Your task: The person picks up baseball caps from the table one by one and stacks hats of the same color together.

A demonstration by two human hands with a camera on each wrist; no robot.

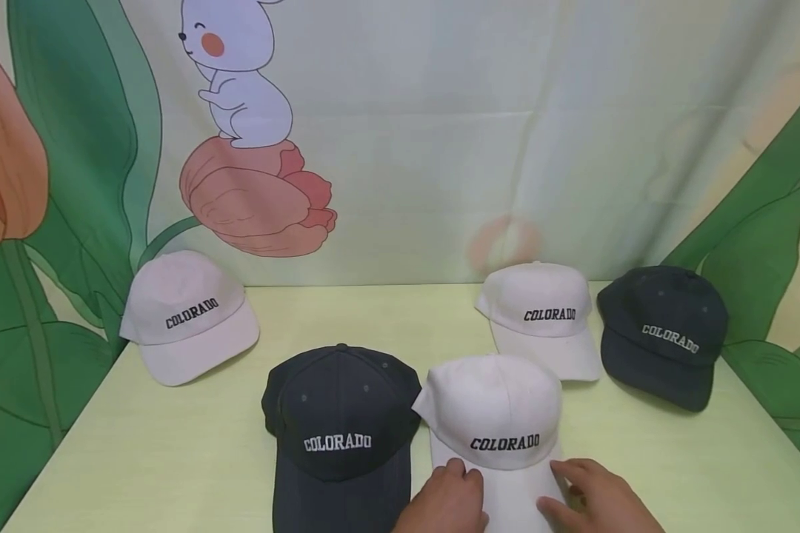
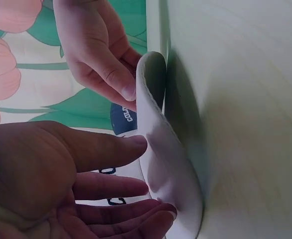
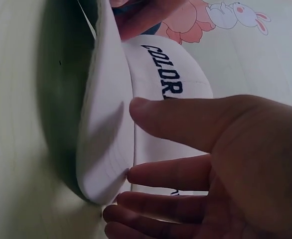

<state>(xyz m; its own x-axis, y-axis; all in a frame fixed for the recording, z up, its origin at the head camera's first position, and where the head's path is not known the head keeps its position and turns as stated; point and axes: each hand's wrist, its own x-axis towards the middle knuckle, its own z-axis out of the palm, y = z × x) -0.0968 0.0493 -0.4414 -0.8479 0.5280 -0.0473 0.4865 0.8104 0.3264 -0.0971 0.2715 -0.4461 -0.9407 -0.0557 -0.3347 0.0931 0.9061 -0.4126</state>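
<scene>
In the head view a white baseball cap (image 1: 500, 400) with black COLORADO lettering sits front right of centre, its brim pointing down toward me. My left hand (image 1: 445, 497) is at the left side of its brim, and my right hand (image 1: 600, 497) at the right side. Seen from the left wrist, the left hand (image 2: 81, 179) has extended fingers, thumb and fingertips against or very close to the curved brim (image 2: 161, 144). The right wrist view has the right hand (image 3: 211, 154) with loosely extended fingers beside the brim (image 3: 106, 144). Neither hand is curled round the cap.
Left of the white cap lies a navy cap (image 1: 340, 414), nearly touching it. Another white cap (image 1: 540, 318) and a navy cap (image 1: 667, 333) stand at back right, with a white cap (image 1: 187, 314) at back left. A printed curtain (image 1: 407, 148) hangs behind the pale-green tabletop (image 1: 173, 459).
</scene>
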